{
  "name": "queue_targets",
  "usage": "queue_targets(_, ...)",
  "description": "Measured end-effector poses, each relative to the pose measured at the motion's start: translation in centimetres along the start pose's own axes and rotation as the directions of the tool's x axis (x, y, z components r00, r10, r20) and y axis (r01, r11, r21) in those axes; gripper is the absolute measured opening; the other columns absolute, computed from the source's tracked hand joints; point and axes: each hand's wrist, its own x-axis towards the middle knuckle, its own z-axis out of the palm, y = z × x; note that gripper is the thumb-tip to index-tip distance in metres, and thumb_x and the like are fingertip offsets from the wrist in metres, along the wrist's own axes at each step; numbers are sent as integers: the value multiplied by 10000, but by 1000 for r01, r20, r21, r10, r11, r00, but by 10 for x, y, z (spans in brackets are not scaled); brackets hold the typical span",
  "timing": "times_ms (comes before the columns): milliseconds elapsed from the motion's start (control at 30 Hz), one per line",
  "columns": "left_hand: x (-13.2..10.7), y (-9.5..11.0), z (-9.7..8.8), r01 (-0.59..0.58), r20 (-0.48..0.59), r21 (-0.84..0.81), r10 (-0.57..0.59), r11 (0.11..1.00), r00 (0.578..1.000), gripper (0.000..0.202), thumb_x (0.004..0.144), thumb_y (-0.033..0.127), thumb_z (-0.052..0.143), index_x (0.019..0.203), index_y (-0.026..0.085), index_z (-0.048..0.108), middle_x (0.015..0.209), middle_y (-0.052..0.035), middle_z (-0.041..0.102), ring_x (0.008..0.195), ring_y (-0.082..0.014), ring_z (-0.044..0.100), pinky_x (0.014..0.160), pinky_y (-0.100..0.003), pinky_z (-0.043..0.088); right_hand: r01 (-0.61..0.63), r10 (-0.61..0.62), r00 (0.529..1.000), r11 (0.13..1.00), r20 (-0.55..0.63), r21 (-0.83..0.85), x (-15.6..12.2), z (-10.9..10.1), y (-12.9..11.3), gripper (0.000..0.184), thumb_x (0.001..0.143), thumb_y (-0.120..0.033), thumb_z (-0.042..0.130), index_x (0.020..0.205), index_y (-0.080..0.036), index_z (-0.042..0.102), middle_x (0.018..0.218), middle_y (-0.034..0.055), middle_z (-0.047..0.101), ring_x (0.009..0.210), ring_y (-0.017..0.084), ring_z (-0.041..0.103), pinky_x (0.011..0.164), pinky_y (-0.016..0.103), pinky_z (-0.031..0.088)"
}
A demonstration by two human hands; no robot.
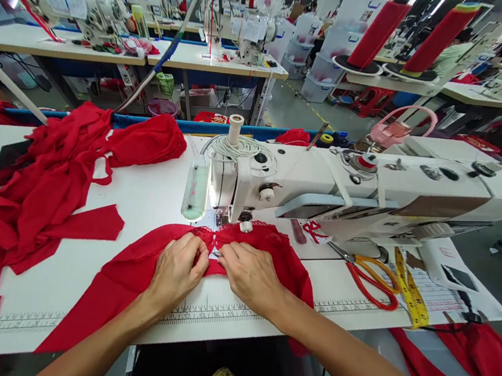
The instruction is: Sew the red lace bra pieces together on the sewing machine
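Spanning the table (149, 200), the sewing machine (324, 185) has a red fabric pile (39, 198) to its left, the red garment (131, 271) before its needle, the left hand (177, 270) pinched shut on the garment's lace edge, the right hand (252, 273) resting on it with its grip indiscernible, and scissors (372, 276) before its arm.

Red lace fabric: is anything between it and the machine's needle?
Nothing visible does. The left hand and right hand hold the red lace fabric right at the sewing machine's presser foot. The scissors lie off to the right.
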Motion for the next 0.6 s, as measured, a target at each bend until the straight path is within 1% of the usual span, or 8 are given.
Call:
queue_targets(100, 2, 1, -3, 37, 46, 28, -38, 999, 998, 193, 935, 273, 447, 760, 211, 499, 781, -7, 554, 685, -194, 500, 651, -324, 342, 6, -6, 1000, 1000, -12, 4, 0, 1, 0, 181, 1032, -241, 450, 908, -187, 570, 844, 27, 642, 759, 174, 550, 538, 327, 184)
queue_targets(200, 3, 2, -5, 37, 81, 60, -41, 998, 996, 182, 942, 312, 490, 795, 211, 528, 816, -10, 572, 703, -197, 516, 659, -325, 358, 14, -13, 1000, 1000, -15, 9, 0, 2, 0, 182, 1033, -243, 449, 914, -183, 572, 845, 30, 641, 764, 176, 553, 539, 330, 196)
queue_targets(300, 4, 3, -6, 27, 85, 89, -34, 996, 996, 195, 940, 274, 458, 764, 213, 515, 796, -13, 565, 680, -199, 503, 630, -323, 349, 19, -19, 1000, 1000, -7, 12, 2, 2, -1, 193, 1038, -253, 443, 917, -181, 574, 839, 35, 642, 759, 175, 551, 531, 331, 191)
queue_targets(367, 4, 3, -5, 33, 60, 61, -37, 998, 998, 211, 933, 273, 439, 735, 214, 487, 770, -13, 556, 678, -200, 504, 627, -323, 349, 22, -22, 1000, 1000, -3, 10, 3, 1, -1, 205, 1043, -257, 431, 916, -180, 573, 844, 39, 644, 760, 178, 552, 526, 331, 183)
queue_targets(467, 5, 3, -4, 66, 28, -26, -65, 997, 997, 228, 928, 310, 417, 725, 218, 467, 756, -10, 550, 695, -202, 518, 641, -324, 361, 27, -27, 1000, 1000, 4, 6, 3, -1, -2, 211, 1045, -251, 416, 921, -182, 572, 841, 41, 647, 763, 186, 556, 523, 331, 174)
queue_targets(600, 5, 4, -6, 92, 34, -92, -89, 992, 995, 249, 925, 360, 415, 726, 222, 466, 748, -9, 547, 688, -203, 523, 623, -320, 361, 23, -23, 1000, 1000, 21, 11, 4, -2, -2, 211, 1044, -248, 409, 948, -181, 583, 831, 42, 654, 756, 190, 553, 524, 322, 174)
